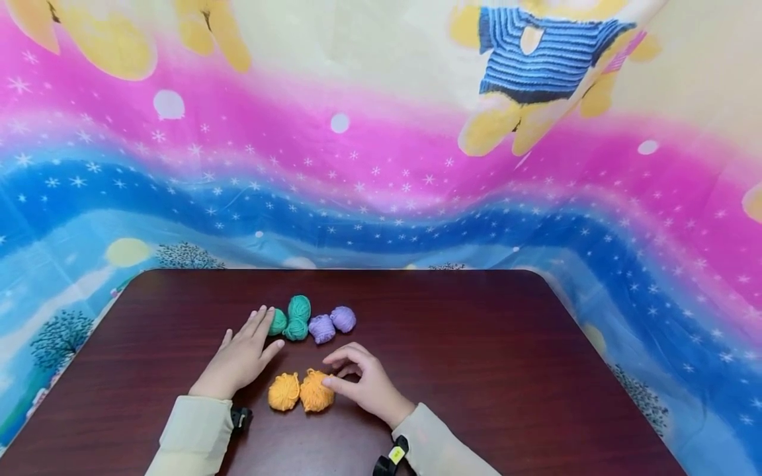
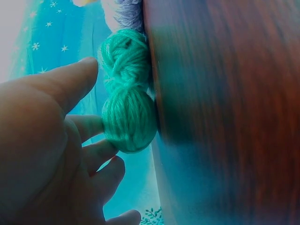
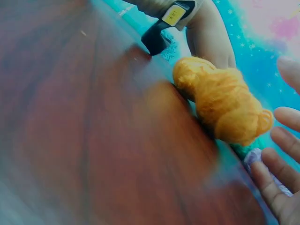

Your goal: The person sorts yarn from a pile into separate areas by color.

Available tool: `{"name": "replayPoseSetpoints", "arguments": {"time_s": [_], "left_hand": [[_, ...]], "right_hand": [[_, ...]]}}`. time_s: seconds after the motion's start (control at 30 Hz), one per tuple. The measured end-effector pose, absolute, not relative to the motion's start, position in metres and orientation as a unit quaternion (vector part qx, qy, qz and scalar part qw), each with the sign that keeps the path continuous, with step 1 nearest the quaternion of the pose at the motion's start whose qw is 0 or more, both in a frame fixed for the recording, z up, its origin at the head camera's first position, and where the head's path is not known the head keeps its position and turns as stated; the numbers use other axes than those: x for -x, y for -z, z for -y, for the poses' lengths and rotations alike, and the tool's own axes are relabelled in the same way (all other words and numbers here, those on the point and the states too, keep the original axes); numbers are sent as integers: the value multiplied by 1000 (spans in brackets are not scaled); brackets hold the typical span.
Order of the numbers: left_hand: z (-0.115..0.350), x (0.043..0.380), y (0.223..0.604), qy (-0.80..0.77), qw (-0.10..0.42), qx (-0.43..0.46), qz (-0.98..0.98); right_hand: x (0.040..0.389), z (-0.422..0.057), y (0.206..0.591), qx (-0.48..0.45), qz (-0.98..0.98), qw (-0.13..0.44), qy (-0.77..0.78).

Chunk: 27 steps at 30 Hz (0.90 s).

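Two orange yarn balls (image 1: 317, 391) lie side by side at the near middle of the table. My right hand (image 1: 366, 383) hovers beside the right one, thumb near its edge; the right wrist view shows the fingers (image 3: 276, 166) spread and a gap from the orange yarn (image 3: 225, 103). Farther back, three green yarn balls (image 1: 299, 309) sit clustered, with two purple yarn balls (image 1: 322, 328) to their right. My left hand (image 1: 241, 354) lies with straight fingers against the leftmost green ball; in the left wrist view its fingertips reach the green yarn (image 2: 130, 119).
The dark reddish-brown table (image 1: 476, 370) has rounded far corners. A printed cloth backdrop (image 1: 381, 172) in pink, blue and cream hangs behind it and along the sides. Each wrist wears a black strap (image 1: 241, 418).
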<state>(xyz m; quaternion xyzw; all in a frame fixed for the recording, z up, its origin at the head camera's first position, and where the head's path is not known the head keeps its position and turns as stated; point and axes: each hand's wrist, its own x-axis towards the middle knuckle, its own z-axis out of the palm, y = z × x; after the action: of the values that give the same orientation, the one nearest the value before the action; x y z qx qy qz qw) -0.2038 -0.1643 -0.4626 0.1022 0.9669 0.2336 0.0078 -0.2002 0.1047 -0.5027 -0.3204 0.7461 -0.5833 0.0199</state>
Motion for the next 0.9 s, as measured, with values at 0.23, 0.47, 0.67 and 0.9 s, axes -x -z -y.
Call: {"name": "replayPoseSetpoints", "arguments": {"time_s": [0.23,0.47,0.67,0.9], "left_hand": [[165,204,464,-235,5,-103,-967],[164,204,463,-230,3,-102,-968],[164,204,464,-227,-1,-103,-968],[166,206,465,-235,7,-102,-967]], "right_hand": [[212,-114,503,266,-749,-26,606],[229,-119,506,202,-757,-66,618],[233,-115,491,175,-757,-65,626],[240,-110,475,153,-754,-84,633]]}}
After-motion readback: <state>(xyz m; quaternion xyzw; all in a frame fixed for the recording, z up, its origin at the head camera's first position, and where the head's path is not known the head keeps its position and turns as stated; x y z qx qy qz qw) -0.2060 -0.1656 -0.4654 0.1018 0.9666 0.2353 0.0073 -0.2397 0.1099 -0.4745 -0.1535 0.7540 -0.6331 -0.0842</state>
